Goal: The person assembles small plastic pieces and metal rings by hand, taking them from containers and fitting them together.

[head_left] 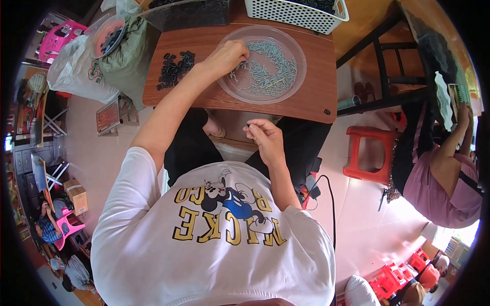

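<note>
1. brown counter under a clear tub of grey screws.
2. left hand over tub's left side; cannot tell its fingers' hold.
3. right hand in front of tub, fingers pinching a dark piece.

T-shirt: white, loose, creased, with wide short sleeves and a ribbed neckline. Chest print: cartoon figure in black, white and blue, set among rows of bold yellow lettering edged in dark. Trousers: black, roomy. Sandal: light brown strap, partly hidden.
</note>
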Tool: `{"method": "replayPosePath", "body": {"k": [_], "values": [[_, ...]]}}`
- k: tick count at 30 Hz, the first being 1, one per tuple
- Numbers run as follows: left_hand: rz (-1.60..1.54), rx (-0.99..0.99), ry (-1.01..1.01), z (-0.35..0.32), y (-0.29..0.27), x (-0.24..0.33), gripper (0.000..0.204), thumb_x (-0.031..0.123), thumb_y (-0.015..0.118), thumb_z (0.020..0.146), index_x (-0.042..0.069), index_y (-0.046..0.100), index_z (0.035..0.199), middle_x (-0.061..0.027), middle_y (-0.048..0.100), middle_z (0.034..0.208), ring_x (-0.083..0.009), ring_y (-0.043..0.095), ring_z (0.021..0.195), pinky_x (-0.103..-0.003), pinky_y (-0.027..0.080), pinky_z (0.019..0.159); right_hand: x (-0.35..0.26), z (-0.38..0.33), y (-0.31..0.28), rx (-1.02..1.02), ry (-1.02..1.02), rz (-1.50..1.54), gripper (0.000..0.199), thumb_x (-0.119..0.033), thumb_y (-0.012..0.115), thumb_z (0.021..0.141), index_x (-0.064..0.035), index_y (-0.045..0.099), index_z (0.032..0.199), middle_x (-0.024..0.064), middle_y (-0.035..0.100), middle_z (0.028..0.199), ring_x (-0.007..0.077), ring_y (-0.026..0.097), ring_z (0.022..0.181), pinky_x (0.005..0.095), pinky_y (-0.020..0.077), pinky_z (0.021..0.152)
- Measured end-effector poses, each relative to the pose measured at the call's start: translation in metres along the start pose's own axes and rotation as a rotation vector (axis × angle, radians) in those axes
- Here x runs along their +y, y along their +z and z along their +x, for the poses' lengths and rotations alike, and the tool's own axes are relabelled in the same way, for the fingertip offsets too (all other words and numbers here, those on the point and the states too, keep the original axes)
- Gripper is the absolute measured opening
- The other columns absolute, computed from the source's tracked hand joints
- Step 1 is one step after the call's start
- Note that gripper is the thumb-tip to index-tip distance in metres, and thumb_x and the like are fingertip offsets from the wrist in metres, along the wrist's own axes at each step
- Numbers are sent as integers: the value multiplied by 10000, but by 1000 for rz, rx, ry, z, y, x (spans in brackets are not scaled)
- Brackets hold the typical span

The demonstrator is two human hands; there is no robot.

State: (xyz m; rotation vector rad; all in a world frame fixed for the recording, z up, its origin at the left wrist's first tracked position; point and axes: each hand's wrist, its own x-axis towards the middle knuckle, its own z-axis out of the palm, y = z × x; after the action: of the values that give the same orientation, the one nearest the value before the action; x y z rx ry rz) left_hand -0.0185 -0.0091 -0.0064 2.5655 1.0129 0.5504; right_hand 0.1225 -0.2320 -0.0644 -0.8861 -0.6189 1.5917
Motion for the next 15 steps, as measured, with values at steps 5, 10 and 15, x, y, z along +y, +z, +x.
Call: {"method": "replayPosePath", "body": {"k": [5,10,15], "values": [[31,-60,-14,2,7,-4,115,13,632,767,-30,648,873,-162,613,926,-331,604,875,-377,481,752,-1,4,0,-11,-4,-32,136,2,587,853,10,619,985,95,647,871,101,555,717,208,458,665],[101,-68,29,3,9,-3,129,36,609,790,-20,636,903,-166,609,911,-345,596,863,-385,477,748,-14,3,9,15,1,-58,171,26,598,830,17,618,1000,86,649,872,107,570,733,213,459,676],[-6,60,8,-4,-1,-2,142,51,596,813,-6,610,942,-139,611,886,-286,604,778,-363,480,706,-28,6,20,12,-160,-120,228,45,612,806,25,612,1033,83,653,876,126,609,798,218,468,685]]}}
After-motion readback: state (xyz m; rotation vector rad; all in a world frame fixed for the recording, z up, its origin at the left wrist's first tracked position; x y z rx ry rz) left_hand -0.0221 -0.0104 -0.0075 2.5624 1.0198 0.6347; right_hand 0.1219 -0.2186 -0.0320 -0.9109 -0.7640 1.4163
